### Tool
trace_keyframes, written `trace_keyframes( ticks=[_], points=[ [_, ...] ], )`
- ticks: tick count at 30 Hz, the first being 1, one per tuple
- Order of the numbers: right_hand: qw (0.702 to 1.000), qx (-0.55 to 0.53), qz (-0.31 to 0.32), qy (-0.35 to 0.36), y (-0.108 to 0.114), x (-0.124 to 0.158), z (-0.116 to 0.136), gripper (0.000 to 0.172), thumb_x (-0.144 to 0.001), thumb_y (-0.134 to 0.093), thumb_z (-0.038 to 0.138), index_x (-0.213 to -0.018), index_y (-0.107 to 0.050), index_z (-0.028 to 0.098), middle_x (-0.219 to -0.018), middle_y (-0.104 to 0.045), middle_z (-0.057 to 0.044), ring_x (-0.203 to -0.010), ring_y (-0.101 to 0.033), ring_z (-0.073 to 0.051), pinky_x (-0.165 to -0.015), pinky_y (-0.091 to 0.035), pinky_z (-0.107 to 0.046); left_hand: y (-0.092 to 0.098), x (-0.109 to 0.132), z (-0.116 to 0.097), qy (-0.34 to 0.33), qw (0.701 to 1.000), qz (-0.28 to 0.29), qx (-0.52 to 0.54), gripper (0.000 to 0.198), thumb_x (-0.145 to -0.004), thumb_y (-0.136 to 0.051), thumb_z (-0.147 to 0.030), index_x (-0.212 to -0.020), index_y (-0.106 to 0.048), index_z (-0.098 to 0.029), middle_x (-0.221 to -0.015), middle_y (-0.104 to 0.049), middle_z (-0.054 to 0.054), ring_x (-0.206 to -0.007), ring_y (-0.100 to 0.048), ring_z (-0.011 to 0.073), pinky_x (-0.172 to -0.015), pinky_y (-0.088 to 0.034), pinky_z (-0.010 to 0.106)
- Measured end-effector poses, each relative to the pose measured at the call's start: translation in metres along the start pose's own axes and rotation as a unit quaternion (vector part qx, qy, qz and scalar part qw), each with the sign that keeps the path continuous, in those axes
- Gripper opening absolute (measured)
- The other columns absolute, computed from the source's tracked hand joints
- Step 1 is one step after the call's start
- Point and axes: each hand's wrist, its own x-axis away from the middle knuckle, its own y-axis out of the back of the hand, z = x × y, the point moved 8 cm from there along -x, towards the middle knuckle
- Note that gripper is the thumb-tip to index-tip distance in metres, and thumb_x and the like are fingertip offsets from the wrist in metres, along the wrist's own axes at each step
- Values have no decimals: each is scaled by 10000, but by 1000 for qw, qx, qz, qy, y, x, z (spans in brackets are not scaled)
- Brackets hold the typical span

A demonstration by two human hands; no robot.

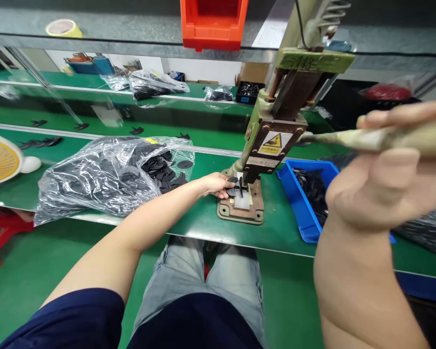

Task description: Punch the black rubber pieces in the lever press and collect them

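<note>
Dk navy short-slv top (196, 322), lt grey-blue jeans (236, 276), washed-out look.

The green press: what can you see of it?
The press stands upright on the bench, metal-looking, its green paint apparently worn. A dark slide runs above a yellow warning label; a spring shows at the top. Its flat base is brown-topped. The right hand grips its lever; the left hand holds a black part at the base.

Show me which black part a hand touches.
The black part at the press base, touched by the left hand; those in the clear bag and blue bin lie apart.
</note>
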Motion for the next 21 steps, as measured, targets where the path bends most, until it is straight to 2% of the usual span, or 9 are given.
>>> trace_keyframes(
  ticks=[2,4,6,8,9,11,15,18,21],
  points=[
    [998,-22,56,-32,-14,-21,-3,581,-910,-604,381,-1473,-521,264,-1364,-599,-31,-1179,-668,-159,-1064,-491,-402,-1,3,-1,-10,1000,1,15,158,-955,-733,-304,-948,-687,-153,-576,-703,33,-431,-628,108,-483,-518,176],
    [997,-29,67,-24,-15,-21,-4,614,-916,-606,402,-1502,-500,253,-1398,-587,-50,-1240,-653,-177,-1098,-470,-413,-2,8,-2,-31,999,6,34,159,-962,-725,-301,-946,-671,-152,-580,-697,24,-435,-627,101,-485,-524,173],
    [1000,-22,-3,1,4,3,-9,624,-869,-668,486,-1445,-556,275,-1436,-566,-46,-1286,-624,-195,-1105,-486,-406,0,15,-2,-59,997,11,54,195,-955,-737,-312,-897,-645,-150,-599,-698,20,-454,-637,95,-484,-524,165],
    [995,3,-100,7,31,49,-18,535,-844,-694,509,-1322,-627,279,-1291,-638,-37,-1164,-659,-170,-1029,-541,-362,2,25,-1,-86,994,16,65,264,-932,-764,-331,-824,-608,-149,-627,-704,25,-474,-646,91,-475,-517,159],
    [996,34,-59,-59,32,74,-33,436,-848,-717,444,-1256,-639,311,-1192,-663,3,-1083,-671,-129,-1026,-552,-333,3,32,0,-102,992,20,68,297,-916,-781,-347,-800,-594,-148,-645,-710,30,-487,-653,91,-474,-516,159],
    [984,51,36,-167,27,129,-54,295,-850,-735,309,-1133,-684,243,-983,-710,-15,-908,-704,-135,-932,-607,-352,3,50,3,-133,988,38,69,362,-869,-824,-406,-782,-587,-147,-679,-720,41,-520,-672,101,-482,-525,168],
    [931,26,203,-303,-7,211,-63,390,-832,-772,337,-1204,-683,263,-1000,-769,-59,-874,-754,-182,-803,-660,-368,-9,90,7,-173,979,85,61,480,-779,-860,-556,-806,-614,-144,-687,-720,48,-559,-693,123,-504,-538,188],
    [907,-2,248,-341,-29,233,-58,369,-812,-799,397,-1143,-704,265,-1010,-775,-55,-861,-758,-186,-771,-659,-346,-21,113,8,-180,977,106,47,519,-756,-854,-603,-813,-625,-141,-665,-704,34,-545,-681,121,-511,-538,199],
    [907,-7,235,-348,-35,239,-52,254,-828,-785,410,-992,-716,229,-940,-760,-39,-820,-738,-161,-723,-629,-289,-30,127,8,-191,975,105,37,523,-768,-839,-609,-782,-608,-140,-648,-688,22,-533,-664,116,-527,-547,214]
  ],
)
